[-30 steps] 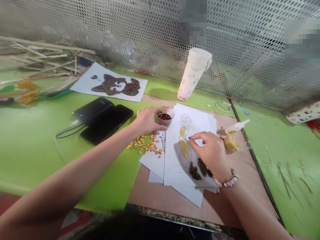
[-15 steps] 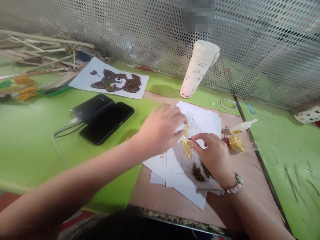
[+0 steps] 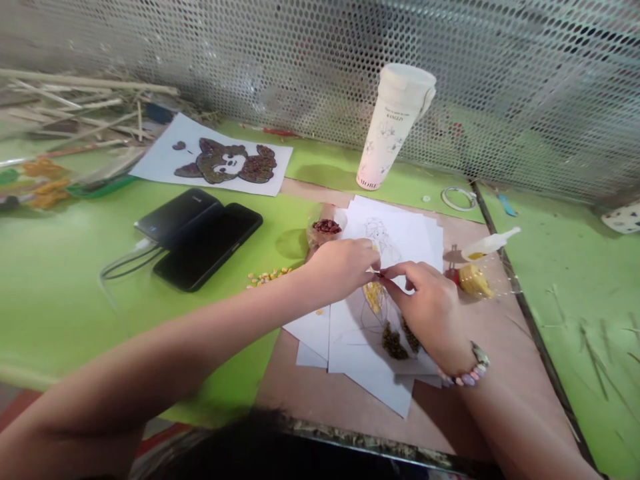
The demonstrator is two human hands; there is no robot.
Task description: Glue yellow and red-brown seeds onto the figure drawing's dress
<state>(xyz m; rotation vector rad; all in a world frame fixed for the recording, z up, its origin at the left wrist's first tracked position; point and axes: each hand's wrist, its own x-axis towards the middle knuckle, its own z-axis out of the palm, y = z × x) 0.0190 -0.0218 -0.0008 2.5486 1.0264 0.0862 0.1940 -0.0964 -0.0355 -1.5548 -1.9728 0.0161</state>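
Observation:
My left hand (image 3: 343, 267) and my right hand (image 3: 425, 303) meet fingertip to fingertip above a white sheet with a line drawing of a figure (image 3: 395, 243). Both are pinched closed; what they hold is too small to make out. Yellow kernels (image 3: 373, 293) and dark green seeds (image 3: 393, 341) are stuck on the drawing just below the fingers. A small clear cup of red beans (image 3: 326, 230) stands just beyond my left hand. Loose corn kernels (image 3: 265, 275) lie on the green mat to the left.
A tall white tumbler (image 3: 393, 127) stands at the back. Two black phones (image 3: 200, 237) with a cable lie on the left. A finished seed picture (image 3: 223, 162), a glue bottle (image 3: 487, 243), a yellow bag (image 3: 474, 280), a tape ring (image 3: 457, 198) and sticks (image 3: 75, 100) lie around.
My left hand left the cup of red beans and moved right to meet the fingertips of my right hand over the drawing. My right hand stayed almost in place.

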